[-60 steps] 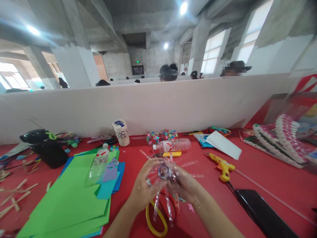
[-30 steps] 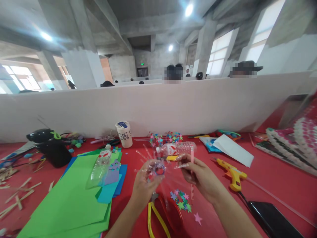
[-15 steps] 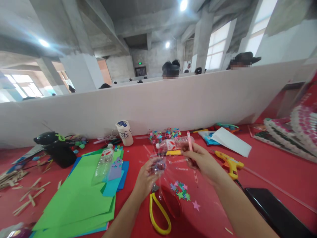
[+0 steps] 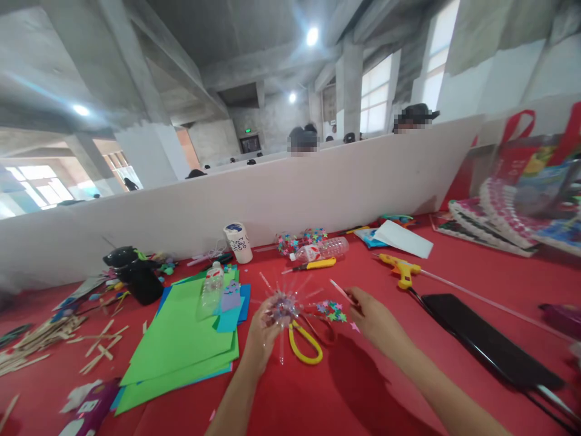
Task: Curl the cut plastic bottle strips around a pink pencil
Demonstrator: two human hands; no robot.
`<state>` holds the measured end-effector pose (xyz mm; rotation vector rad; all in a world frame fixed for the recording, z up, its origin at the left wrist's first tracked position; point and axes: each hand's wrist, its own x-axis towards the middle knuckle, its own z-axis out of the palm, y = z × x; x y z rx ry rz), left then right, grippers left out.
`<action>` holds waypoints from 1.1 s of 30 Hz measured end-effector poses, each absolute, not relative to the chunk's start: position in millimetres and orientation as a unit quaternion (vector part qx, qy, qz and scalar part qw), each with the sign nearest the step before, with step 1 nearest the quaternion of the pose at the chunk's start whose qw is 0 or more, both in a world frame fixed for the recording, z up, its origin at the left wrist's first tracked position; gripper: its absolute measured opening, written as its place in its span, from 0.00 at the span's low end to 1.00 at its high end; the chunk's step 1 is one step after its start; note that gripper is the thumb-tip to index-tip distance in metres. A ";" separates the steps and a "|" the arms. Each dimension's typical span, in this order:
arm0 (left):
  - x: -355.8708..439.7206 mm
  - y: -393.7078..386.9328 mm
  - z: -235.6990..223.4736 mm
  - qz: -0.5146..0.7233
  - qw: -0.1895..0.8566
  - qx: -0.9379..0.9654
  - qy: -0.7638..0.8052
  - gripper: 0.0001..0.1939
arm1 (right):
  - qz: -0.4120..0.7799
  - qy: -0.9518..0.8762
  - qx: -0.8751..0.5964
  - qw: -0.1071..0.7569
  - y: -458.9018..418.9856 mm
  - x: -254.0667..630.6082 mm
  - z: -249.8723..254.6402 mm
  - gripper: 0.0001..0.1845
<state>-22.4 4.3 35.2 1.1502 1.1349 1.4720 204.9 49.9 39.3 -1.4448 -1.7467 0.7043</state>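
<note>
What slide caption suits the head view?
Over a red table, left hand holds a spoked clear piece, right hand a pale strip.

The person's right hand (image 4: pixel 374 316) has left the clear spoked plastic piece (image 4: pixel 285 309) and now sits right of centre; its slim pale-pink strip (image 4: pixel 339 290), nearly upright half a second ago, slants toward the upper left, and a purple-and-white device (image 4: pixel 98 399) shows more at lower left

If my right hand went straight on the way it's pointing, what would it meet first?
Probably the yellow cutter lying beyond the thin strip in your right hand, though depth is unclear and the hand might pass above.
</note>
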 end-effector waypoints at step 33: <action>-7.7 -45.8 26.3 0.635 0.504 0.472 0.347 0.23 | 0.260 -0.749 -0.473 0.384 -23.2 191.2 71.4 0.13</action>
